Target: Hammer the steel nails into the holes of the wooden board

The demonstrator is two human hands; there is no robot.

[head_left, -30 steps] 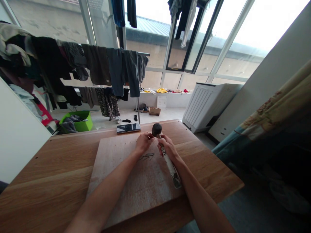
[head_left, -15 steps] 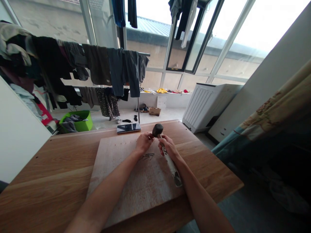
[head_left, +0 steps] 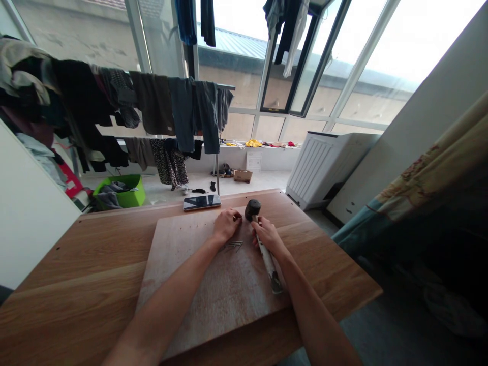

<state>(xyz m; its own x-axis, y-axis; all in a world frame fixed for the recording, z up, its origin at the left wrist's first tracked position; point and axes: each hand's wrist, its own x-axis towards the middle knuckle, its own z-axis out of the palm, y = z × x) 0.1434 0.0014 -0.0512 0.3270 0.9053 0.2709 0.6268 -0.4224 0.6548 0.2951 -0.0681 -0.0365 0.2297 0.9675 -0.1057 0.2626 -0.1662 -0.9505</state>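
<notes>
In my right hand (head_left: 266, 233) is a rubber mallet (head_left: 252, 207) with a black head and a worn, white-flecked handle that slants down toward me. My left hand (head_left: 227, 223) rests at the far part of a pale wooden board (head_left: 198, 300), thumb and fingers pinched together; whatever is between them is too small to make out. The mallet head is just right of those fingertips, apart from them. Several loose nails (head_left: 233, 244) lie on the board between my forearms. A row of small dark marks runs along the board's far left edge.
Under the board is a wooden table (head_left: 95, 269). A phone (head_left: 202, 202) lies by its far edge. Beyond stand a drying rack with clothes (head_left: 152, 104), a green tub (head_left: 131, 193) and a white ribbed appliance (head_left: 324, 165). A curtain (head_left: 415, 183) hangs at the right.
The mallet head has moved a little right and down, away from my left fingertips. My right hand shifted with it, while my left hand stays nearly in place.
</notes>
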